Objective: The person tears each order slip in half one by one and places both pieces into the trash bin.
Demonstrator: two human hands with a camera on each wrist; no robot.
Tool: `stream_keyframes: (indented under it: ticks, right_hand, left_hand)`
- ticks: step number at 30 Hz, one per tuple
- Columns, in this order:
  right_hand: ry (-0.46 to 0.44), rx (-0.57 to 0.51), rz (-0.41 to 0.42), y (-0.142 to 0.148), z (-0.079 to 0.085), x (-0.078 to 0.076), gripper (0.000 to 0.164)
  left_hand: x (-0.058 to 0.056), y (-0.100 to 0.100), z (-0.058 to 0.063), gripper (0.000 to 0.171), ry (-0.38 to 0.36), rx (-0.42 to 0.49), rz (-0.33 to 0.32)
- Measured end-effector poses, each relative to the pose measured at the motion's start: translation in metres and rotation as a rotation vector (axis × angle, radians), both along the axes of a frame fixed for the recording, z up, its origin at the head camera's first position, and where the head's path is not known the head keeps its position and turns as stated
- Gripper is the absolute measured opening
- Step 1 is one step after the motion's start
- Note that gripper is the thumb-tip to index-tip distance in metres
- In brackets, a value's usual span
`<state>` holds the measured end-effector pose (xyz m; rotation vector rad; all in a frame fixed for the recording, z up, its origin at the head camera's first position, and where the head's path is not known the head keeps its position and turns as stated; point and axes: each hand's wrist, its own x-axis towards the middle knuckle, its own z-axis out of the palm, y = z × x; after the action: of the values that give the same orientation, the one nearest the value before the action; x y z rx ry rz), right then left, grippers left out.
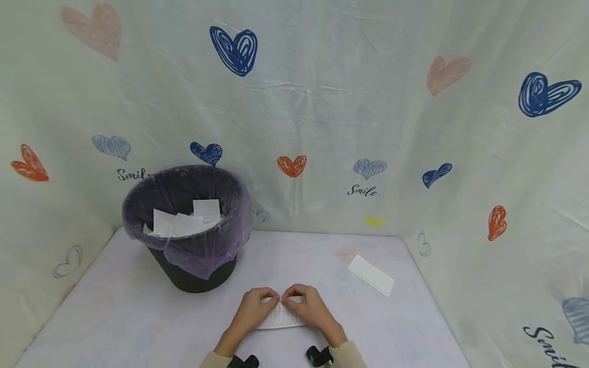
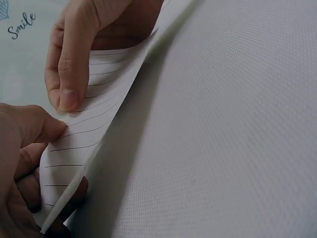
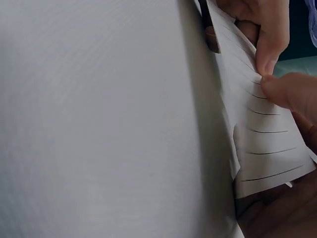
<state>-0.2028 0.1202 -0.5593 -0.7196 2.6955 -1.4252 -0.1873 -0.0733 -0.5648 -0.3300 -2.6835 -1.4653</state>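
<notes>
A lined sheet of paper [image 1: 281,318] is held just over the table by both hands. At its far edge my left hand [image 1: 252,309] pinches it between thumb and forefinger. Right beside that spot, my right hand [image 1: 309,306] pinches the same edge, the two thumb tips nearly touching. In the left wrist view the paper [image 2: 101,101] bends in a curve, its near edge lifted off the surface. The right wrist view shows the ruled lines on the paper [image 3: 270,131], with curled fingers partly hidden beneath it.
A dark bin [image 1: 195,278] with a purple liner [image 1: 239,204] stands at the back left, holding several white paper pieces [image 1: 184,225]. One lined paper strip [image 1: 371,276] lies on the table [image 1: 345,337] at the right. A curtain [image 1: 322,117] printed with hearts hangs behind.
</notes>
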Motion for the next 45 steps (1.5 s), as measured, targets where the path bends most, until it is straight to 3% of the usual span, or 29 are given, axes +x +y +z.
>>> stream_keyframes:
  ticks: [10, 27, 32, 39, 45]
  right_hand:
    - [-0.076, 0.011, -0.091, 0.003, -0.003, -0.002, 0.004]
    - [-0.146, -0.015, -0.079, 0.007, 0.000, -0.007, 0.009]
    - [-0.165, -0.044, -0.075, 0.009, -0.001, -0.008, 0.012]
    - [-0.239, -0.124, -0.064, 0.014, -0.002, -0.006, 0.024]
    - [-0.242, -0.166, -0.139, 0.018, -0.007, -0.006, 0.020]
  left_hand:
    - [0.000, -0.002, 0.001, 0.010, 0.000, 0.014, 0.007]
    - [0.002, 0.002, -0.002, 0.014, 0.012, 0.099, 0.025]
    - [0.002, -0.001, -0.003, 0.011, 0.017, 0.148, 0.032]
    - [0.003, -0.002, -0.003, 0.010, 0.002, 0.135, 0.040]
    - [0.004, -0.010, 0.000, 0.014, -0.030, 0.138, 0.082]
